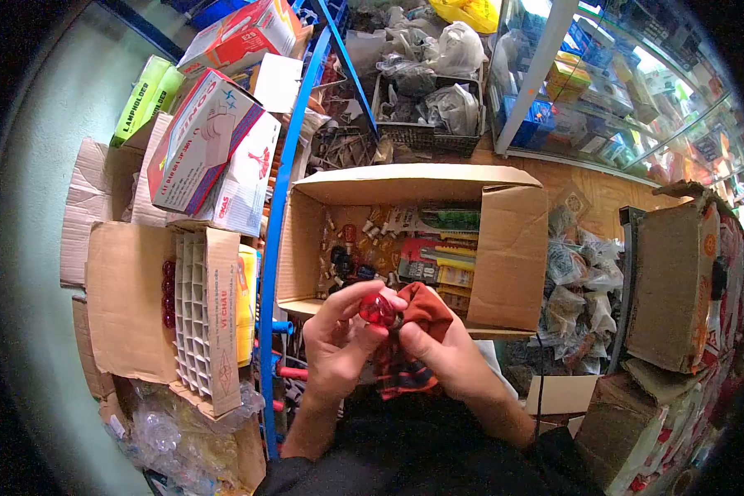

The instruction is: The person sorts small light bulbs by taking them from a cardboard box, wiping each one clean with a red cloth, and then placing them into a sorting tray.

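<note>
My left hand (pixel 336 337) has its fingers closed around a small red glass bulb (pixel 377 310). A reddish-brown cloth (pixel 426 306) is gripped in my right hand (pixel 455 357), its dark plaid part hanging below. Thumb and cloth of the right hand meet the bulb's right end, and the bulb's base is mostly hidden there. Just beyond both hands stands an open cardboard box (pixel 422 172). Inside it lie several small bulbs (pixel 370 227) and flat packs with yellow and green strips (pixel 455 256).
To the left, a carton (pixel 132 289) contains a white divider grid (pixel 194 318) and red bulbs (pixel 169 289). A blue metal post (pixel 283 198) rises beside it. Bagged parts (pixel 583 281) and stacked cartons (pixel 670 281) lie right; a glass cabinet (pixel 587 99) stands behind.
</note>
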A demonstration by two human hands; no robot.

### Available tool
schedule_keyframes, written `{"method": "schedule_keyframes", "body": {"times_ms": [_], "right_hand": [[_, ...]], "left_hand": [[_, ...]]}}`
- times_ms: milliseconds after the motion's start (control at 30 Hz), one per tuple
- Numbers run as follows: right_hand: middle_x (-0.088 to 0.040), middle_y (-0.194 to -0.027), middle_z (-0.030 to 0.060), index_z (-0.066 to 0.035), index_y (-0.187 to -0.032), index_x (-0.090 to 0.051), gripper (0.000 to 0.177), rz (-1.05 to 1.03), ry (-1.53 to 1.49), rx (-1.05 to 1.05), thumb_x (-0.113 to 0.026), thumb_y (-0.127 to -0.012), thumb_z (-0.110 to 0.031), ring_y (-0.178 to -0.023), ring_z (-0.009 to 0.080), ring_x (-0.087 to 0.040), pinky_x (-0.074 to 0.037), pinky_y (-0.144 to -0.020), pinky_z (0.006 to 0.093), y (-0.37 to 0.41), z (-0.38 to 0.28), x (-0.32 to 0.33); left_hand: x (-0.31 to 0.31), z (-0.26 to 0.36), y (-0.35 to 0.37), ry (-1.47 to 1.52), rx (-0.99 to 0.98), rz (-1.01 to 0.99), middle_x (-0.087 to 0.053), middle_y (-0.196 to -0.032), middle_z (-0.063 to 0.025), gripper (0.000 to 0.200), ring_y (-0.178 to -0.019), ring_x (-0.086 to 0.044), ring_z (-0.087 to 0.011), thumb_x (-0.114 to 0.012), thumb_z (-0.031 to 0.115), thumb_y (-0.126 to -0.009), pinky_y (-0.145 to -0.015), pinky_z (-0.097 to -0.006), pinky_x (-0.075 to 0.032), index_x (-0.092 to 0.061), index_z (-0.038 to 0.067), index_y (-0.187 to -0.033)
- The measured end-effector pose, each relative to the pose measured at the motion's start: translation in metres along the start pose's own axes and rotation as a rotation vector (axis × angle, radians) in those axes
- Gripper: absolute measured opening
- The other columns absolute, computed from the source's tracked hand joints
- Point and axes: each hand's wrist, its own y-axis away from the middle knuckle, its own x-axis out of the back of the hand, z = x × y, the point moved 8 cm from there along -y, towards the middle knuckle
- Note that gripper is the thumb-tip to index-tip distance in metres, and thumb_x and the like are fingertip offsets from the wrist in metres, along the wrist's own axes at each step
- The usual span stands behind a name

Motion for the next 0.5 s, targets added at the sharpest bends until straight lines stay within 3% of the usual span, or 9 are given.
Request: {"method": "schedule_keyframes", "body": {"times_ms": [100, 133, 233, 300, 367, 500], "right_hand": [[-0.06, -0.108, 0.0059, -0.005, -0.112, -0.048, 0.03, 0.1, 0.295, 0.092, -0.07, -0.093, -0.015, -0.1, 0.0095, -0.056, -0.048, -0.088, 0.0283, 0.003, -0.012, -0.003], [-0.062, -0.103, 0.0073, -0.004, -0.109, -0.046, 0.031, 0.147, 0.303, 0.055, -0.071, -0.092, -0.011, -0.096, 0.012, -0.06, -0.05, -0.086, 0.0294, 0.005, -0.011, -0.002], [-0.063, -0.103, 0.0081, -0.004, -0.113, -0.045, 0.033, 0.198, 0.18, 0.133, -0.07, -0.092, -0.011, -0.096, 0.0143, -0.062, -0.051, -0.086, 0.0302, 0.007, -0.009, 0.006], [-0.062, -0.11, 0.0103, -0.004, -0.119, -0.042, 0.033, 0.225, 0.226, 0.151, -0.064, -0.094, -0.006, -0.098, 0.0169, -0.063, -0.051, -0.086, 0.03, 0.01, -0.021, 0.014], [-0.055, -0.125, 0.0147, -0.004, -0.123, -0.042, 0.037, 0.252, 0.123, 0.249, -0.063, -0.093, -0.004, -0.111, 0.0213, -0.059, -0.047, -0.096, 0.0354, 0.012, -0.042, 0.014], [-0.039, -0.146, 0.0207, -0.006, -0.134, -0.041, 0.064, 0.081, 0.559, 0.474, -0.066, -0.076, 0.0, -0.136, 0.0315, -0.04, -0.031, -0.112, 0.0432, 0.009, -0.071, 0.016]], "left_hand": [[0.012, -0.009, 0.004, 0.114, 0.046, 0.206, -0.066, -0.103, -0.012, 0.047, -0.099, -0.065, -0.0188, -0.065, 0.015, -0.095, -0.091, -0.0306, -0.051, -0.048, -0.001, -0.135], [0.015, -0.006, -0.001, 0.165, 0.019, 0.274, -0.066, -0.103, -0.0114, 0.051, -0.093, -0.065, -0.017, -0.065, 0.023, -0.096, -0.084, -0.0298, -0.053, -0.046, 0.0, -0.138], [0.015, 0.009, -0.007, 0.255, 0.108, 0.385, -0.066, -0.103, -0.0117, 0.056, -0.091, -0.064, -0.0157, -0.067, 0.025, -0.095, -0.079, -0.0285, -0.053, -0.044, 0.0, -0.14], [0.02, 0.008, -0.005, 0.117, 0.093, 0.247, -0.067, -0.101, -0.012, 0.058, -0.086, -0.064, -0.0139, -0.066, 0.026, -0.095, -0.076, -0.0275, -0.054, -0.042, -0.001, -0.141], [0.018, 0.008, -0.002, -0.08, 0.116, 0.117, -0.067, -0.1, -0.012, 0.057, -0.083, -0.064, -0.0132, -0.065, 0.026, -0.096, -0.076, -0.0273, -0.054, -0.041, -0.001, -0.141], [0.016, 0.006, 0.007, -0.131, 0.175, 0.16, -0.069, -0.095, -0.0121, 0.034, -0.079, -0.064, -0.0139, -0.062, 0.018, -0.098, -0.073, -0.0266, -0.052, -0.058, -0.004, -0.125]]}}
